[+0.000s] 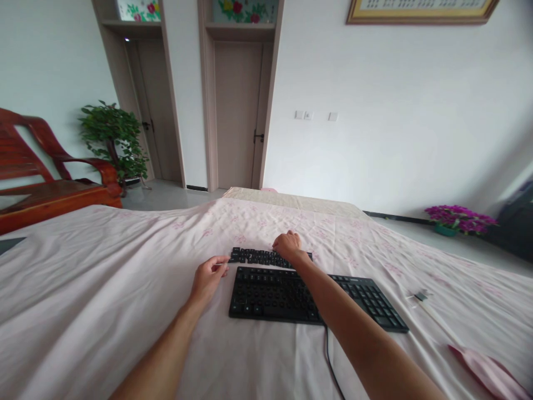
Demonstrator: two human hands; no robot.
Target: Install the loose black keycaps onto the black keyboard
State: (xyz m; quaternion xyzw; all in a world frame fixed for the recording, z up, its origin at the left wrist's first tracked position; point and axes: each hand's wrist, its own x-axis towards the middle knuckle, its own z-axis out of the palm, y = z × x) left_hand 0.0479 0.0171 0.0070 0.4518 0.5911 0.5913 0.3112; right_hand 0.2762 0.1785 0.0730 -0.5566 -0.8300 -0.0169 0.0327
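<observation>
A black keyboard [275, 294] lies on the pale bedsheet, with many keys gone from its main block and the right-hand keys in place. Just beyond it, loose black keycaps [254, 256] are laid out in rows. My left hand [208, 276] is closed in a pinch at the left end of these rows, on what looks like a thin white stick [220, 264]. Over the far side of the keycaps, my right hand [288, 244] is closed with its fingers bent downward; what its fingertips hold is hidden. My right forearm crosses above the keyboard.
The keyboard's cable [331, 361] runs toward me. A small tool with a dark head and pale handle [433, 314] lies on the right, near a pink cloth [485, 369]. The floral sheet [125, 289] is wrinkled. A wooden chair [54, 189] stands at far left.
</observation>
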